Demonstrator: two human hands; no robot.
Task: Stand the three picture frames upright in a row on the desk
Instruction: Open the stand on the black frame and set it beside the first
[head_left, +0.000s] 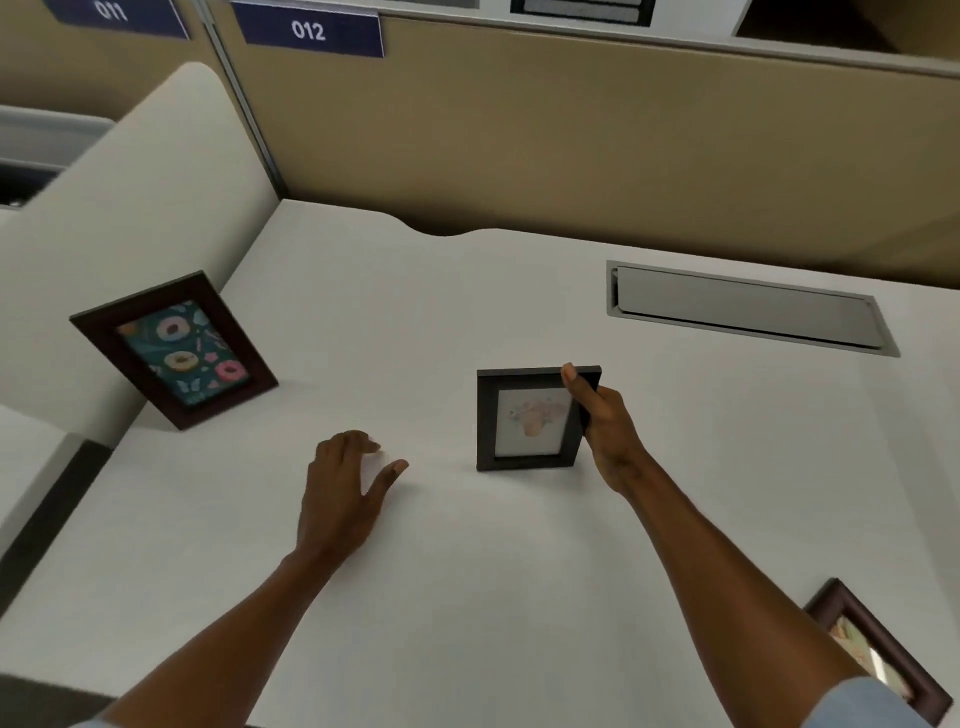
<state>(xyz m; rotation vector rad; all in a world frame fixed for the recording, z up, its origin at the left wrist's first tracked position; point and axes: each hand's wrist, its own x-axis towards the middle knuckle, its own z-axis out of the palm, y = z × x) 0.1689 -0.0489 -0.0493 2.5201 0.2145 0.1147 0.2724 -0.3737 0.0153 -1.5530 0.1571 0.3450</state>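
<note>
Right hand: the right hand (597, 415) is closed on the black frame (530, 418) at its upper right corner; thumb across the front of the top rail, fingers behind and out of sight.
Black frame: near the desk's centre, picture facing the wearer; bottom edge appears to rest on the desk (467, 571); upright or nearly so; whether a rear stand is out cannot be told.
Left hand: the left hand (343, 488) is at 9 o'clock from the black frame, apart from it; fingers spread and curled, gripping nothing, low over the desk.
Doughnut frame: the doughnut frame (174, 351) is at 10 o'clock from the black frame, well apart, by the side panel (130, 182); standing but turned askew.
Third frame: the brown frame (878, 649) is at 4 o'clock, at the near right edge; seemingly lying flat, partly cut off by the view and the right forearm.
Step in hand: judged to be settling the black frame, second of three.
Method advised: keep the bottom edge planted; tilt back until the rear support bears; loosen the thumb slowly and watch for tipping; left hand ready to steady the free side.
Remaining: brown frame to stand; doughnut frame likely to be squared into the row.
</note>
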